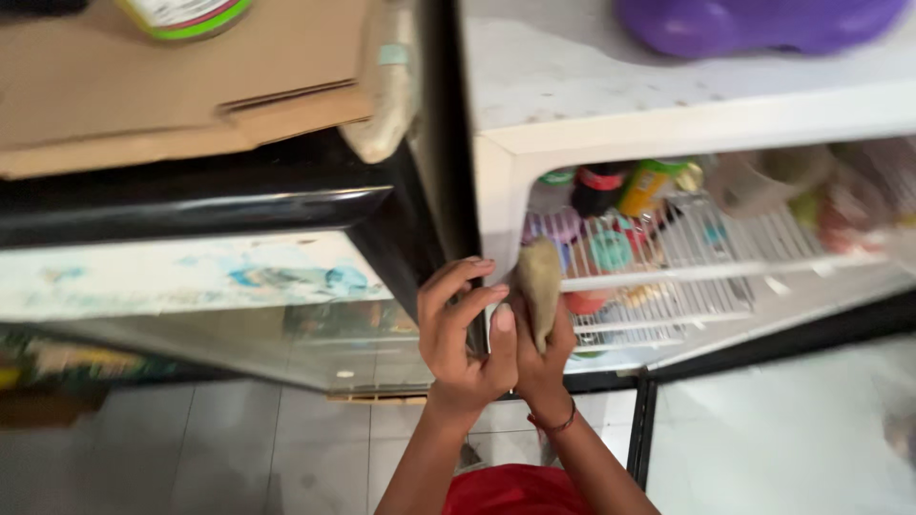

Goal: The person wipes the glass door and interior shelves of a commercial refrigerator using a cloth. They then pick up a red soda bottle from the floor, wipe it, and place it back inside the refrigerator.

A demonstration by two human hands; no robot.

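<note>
Item, as I read it from my remote seat: one cloth [540,286], dull beige-tan, limp and bunched into a soft upright wad, its upper end poking above the fingers. Location: at the front edge of the open fridge [496,191], pressed near the white frame beside the wire shelf [687,272]. Holder: my right hand [544,358], closed around the cloth's lower half, a grip that seems meant to keep the wad firm against the frame. My left hand [463,334] holds nothing; its fingers curl over the frame's edge and touch the right hand, apparently as a brace. Shelf stock: bottles [596,186], blurred. On the fridge top: a purple plastic thing [754,24].
</note>
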